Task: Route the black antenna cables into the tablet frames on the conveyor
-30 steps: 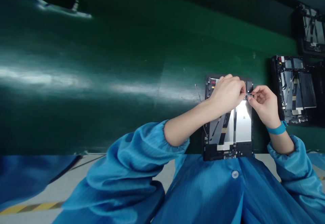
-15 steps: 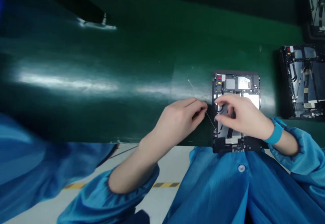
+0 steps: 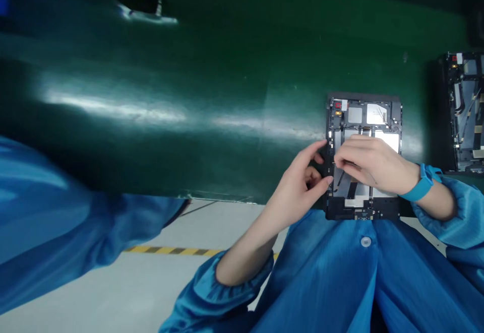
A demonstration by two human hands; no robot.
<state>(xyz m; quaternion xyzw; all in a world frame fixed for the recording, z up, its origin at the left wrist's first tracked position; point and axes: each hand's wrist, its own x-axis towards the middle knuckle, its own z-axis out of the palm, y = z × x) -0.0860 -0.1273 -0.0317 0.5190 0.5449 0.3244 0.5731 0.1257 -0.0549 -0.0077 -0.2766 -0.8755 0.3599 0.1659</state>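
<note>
An opened tablet-like device (image 3: 363,213) lies at the table's front edge, its inner boards, flat ribbon cables and silver plates exposed. My left hand (image 3: 300,184) is at its left side, thumb and forefinger spread apart along the frame, with nothing visible between them. Over the middle of the device, my right hand (image 3: 372,164) has its fingers pinched together. A thin wire seems to be in that pinch, a faint stretch of it showing against the hand; its ends are hard to make out. The right hand covers part of the device's interior.
A second opened device (image 3: 467,116) lies to the right, cut off by the view's edge. The table (image 3: 212,156) is green and glossy. A dark stand (image 3: 139,0) is at the back left. Another person's blue sleeve (image 3: 56,222) shows at the left.
My left hand has let go of the thin wire and opened, moving right to the device's edge. My right hand, loosely open before, has closed into a pinch. The view has shifted slightly.
</note>
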